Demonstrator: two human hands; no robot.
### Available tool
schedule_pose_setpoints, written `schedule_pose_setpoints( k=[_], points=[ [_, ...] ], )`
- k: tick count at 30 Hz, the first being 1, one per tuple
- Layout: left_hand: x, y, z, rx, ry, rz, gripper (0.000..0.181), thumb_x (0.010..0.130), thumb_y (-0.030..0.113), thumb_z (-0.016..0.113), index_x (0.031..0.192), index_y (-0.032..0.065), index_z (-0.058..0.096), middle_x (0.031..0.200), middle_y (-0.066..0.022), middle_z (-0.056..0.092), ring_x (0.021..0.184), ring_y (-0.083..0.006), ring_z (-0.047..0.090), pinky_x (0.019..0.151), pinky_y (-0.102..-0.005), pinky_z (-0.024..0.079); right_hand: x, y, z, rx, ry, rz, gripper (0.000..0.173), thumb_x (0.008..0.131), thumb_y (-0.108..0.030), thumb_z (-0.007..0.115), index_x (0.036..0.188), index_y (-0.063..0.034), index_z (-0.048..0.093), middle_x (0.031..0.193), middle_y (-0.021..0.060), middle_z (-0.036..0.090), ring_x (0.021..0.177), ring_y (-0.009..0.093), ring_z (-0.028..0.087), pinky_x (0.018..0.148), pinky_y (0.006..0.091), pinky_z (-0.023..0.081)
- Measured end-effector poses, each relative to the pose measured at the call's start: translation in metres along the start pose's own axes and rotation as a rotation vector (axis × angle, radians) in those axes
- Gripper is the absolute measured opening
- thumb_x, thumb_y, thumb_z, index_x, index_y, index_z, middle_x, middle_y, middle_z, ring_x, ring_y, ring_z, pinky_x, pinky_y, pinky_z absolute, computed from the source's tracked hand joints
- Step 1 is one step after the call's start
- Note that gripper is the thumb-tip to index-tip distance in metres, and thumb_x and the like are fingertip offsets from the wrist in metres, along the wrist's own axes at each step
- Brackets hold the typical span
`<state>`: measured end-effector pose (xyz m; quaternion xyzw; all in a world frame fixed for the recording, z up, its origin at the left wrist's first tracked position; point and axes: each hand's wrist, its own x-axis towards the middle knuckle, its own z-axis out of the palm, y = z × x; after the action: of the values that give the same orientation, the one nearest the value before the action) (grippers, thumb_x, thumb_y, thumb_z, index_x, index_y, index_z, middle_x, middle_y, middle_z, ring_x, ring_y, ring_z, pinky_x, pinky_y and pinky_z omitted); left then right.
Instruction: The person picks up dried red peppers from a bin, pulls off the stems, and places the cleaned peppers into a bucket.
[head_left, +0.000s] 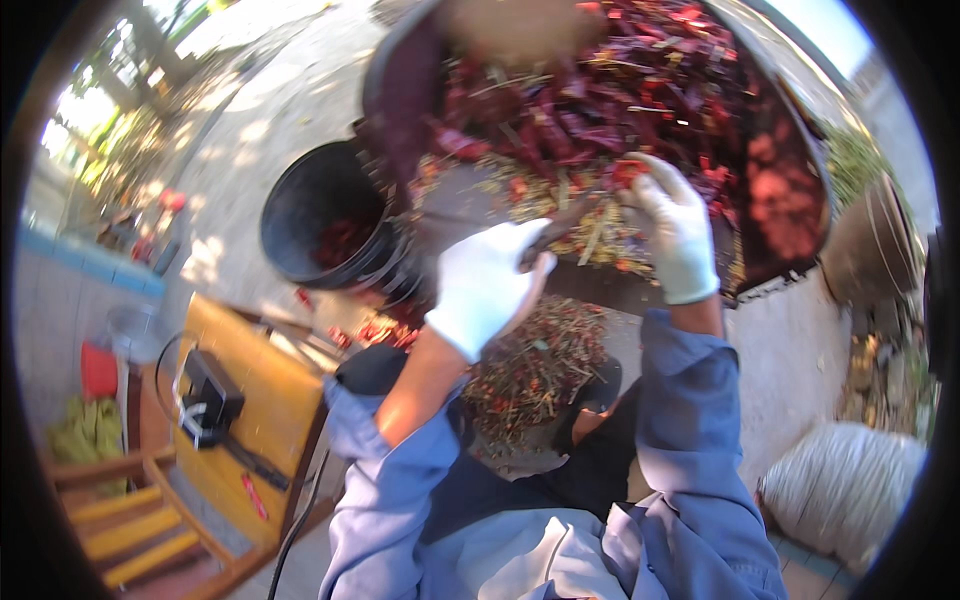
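Observation:
My left hand (484, 277), in a white glove, grips a dark pair of scissors (566, 222). Motion blurs the blades, which point toward my right hand (667, 217). Between the gloved fingers of that right hand is a red dried chili pepper (631, 172). Both hands are over the near side of a large dark container (784, 187). Inside it, a heap of dried red chilies (555, 120) lies beyond a scatter of pale seeds and stems (600, 238). A blurred round brown shape at the top edge hides part of the heap; what it is I cannot tell.
Left of the container, a black bucket (300, 210) is tipped over with red pieces inside. Stem waste (532, 367) is piled between my legs. A yellow wooden stool (255, 375) carries a black device (214, 390) with a cable. At right are a white sack (844, 487) and a brown pot (870, 240).

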<state>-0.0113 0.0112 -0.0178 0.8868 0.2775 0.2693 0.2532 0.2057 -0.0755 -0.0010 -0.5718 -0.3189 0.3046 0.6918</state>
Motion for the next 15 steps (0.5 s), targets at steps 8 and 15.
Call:
schedule_pose_setpoints(
  k=[8, 15],
  points=[
    [-0.003, 0.004, 0.002, 0.039, 0.000, 0.041, 0.035, 0.086, 0.021, 0.074, 0.118, 0.0056, 0.070, 0.090, -0.0153, 0.069, 0.076, -0.0316, 0.069, 0.071, -0.0360, 0.055, -0.001, 0.008, -0.009, 0.124, -0.041, 0.050, 0.028, 0.100, -0.008, 0.060, 0.126, 0.0020, 0.064, 0.110, 0.0092, 0.071, 0.090, 0.015, 0.070, 0.082, 0.0279, 0.058],
    [-0.005, 0.002, 0.000, 0.066, -0.024, 0.049, 0.035, 0.086, 0.021, 0.075, 0.117, 0.0058, 0.071, 0.090, -0.0155, 0.070, 0.077, -0.0320, 0.069, 0.071, -0.0366, 0.055, -0.006, 0.004, -0.002, -0.154, -0.072, -0.025, 0.025, 0.100, -0.008, 0.059, 0.121, 0.0022, 0.068, 0.098, 0.0079, 0.072, 0.088, 0.014, 0.070, 0.081, 0.0282, 0.057]
  ],
)
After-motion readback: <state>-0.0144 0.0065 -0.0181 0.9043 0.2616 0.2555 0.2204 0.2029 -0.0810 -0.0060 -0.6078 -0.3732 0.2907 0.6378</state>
